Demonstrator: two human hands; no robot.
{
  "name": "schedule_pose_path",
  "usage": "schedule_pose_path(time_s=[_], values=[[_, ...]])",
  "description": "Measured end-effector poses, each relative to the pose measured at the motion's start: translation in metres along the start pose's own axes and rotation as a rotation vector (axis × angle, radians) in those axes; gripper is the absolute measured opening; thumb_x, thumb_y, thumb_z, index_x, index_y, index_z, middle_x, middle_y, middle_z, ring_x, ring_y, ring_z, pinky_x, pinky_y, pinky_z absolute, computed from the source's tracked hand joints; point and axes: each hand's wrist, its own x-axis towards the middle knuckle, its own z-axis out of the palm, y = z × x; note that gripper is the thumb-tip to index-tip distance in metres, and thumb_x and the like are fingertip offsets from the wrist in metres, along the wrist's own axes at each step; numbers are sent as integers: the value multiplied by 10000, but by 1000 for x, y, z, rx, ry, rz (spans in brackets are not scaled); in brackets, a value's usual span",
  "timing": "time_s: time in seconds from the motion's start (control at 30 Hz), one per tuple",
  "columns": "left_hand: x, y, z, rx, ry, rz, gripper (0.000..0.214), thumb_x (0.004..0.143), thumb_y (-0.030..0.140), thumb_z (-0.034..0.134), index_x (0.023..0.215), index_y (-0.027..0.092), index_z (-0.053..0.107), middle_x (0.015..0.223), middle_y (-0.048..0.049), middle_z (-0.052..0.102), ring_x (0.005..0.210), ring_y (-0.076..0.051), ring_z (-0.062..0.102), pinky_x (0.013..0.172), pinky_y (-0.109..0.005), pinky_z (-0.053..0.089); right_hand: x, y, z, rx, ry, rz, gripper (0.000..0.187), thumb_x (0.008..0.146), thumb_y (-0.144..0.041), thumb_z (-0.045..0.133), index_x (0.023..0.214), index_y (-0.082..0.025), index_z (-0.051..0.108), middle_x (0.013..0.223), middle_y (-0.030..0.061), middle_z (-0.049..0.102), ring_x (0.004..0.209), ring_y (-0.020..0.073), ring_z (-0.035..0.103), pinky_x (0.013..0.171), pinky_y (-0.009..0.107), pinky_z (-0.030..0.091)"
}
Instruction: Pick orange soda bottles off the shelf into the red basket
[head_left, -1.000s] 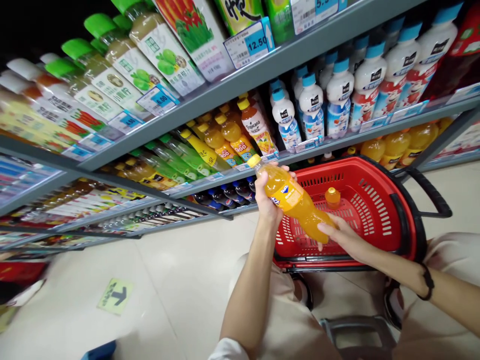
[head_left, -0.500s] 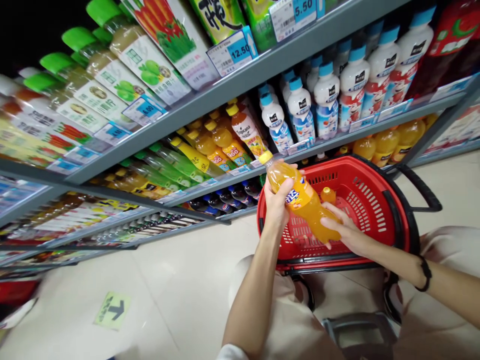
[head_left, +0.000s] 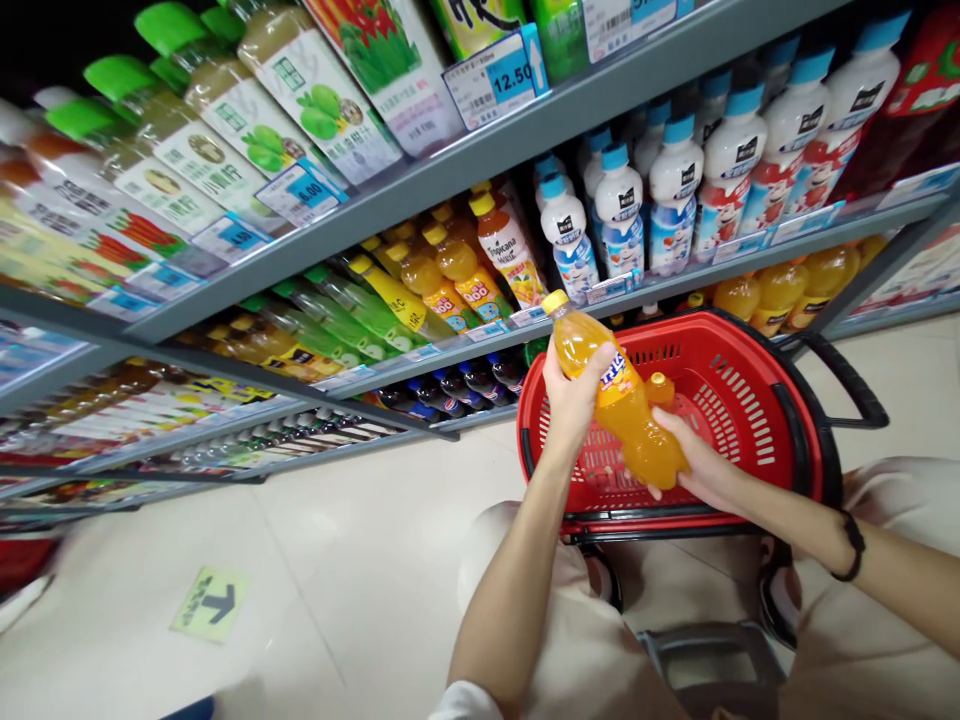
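Observation:
A large bottle of orange soda [head_left: 634, 425] with a yellow cap lies tilted between my hands, above the red shopping basket [head_left: 799, 440]. My left hand [head_left: 574, 390] is wrapped round its upper part, the thumb across it beside the label. Lower down, my right hand [head_left: 694, 460] grips the bottle near its base, with some fingers hidden underneath. Inside the basket, behind the soda, a smaller orange bottle [head_left: 660, 388] shows its top.
Shelves of drinks rise ahead, with white blue-capped bottles [head_left: 619, 210], green-capped juice bottles [head_left: 262, 110] and dark cola bottles [head_left: 457, 385]. The basket's black handle [head_left: 855, 385] sticks out to the right. A floor sticker with an arrow [head_left: 210, 603] lies at lower left.
In the picture, the bottle and my left hand have shifted slightly right and the label has turned a little. My right hand's fingers sit further round the base. The view has shifted slightly.

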Motion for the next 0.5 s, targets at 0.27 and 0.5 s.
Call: schedule_pose_path(time_s=[0.27,0.5], values=[[-15,-3,6,188,-92,132,547,720,413,980,1116,231,651,986,-17,668,820,-159,615,798,-302,527,11,1,3,39,224,83,603,1080,-552,283,1259,-109,650,728,117,701,436,198,568,324,260,405],[-16,1,4,-116,-330,-87,654,732,422,968,1269,246,638,1236,-86,710,995,-246,742,882,-385,610,5,13,-18,98,-239,259,785,1030,-618,122,1183,-67,661,839,208,731,589,262,712,331,241,398]])
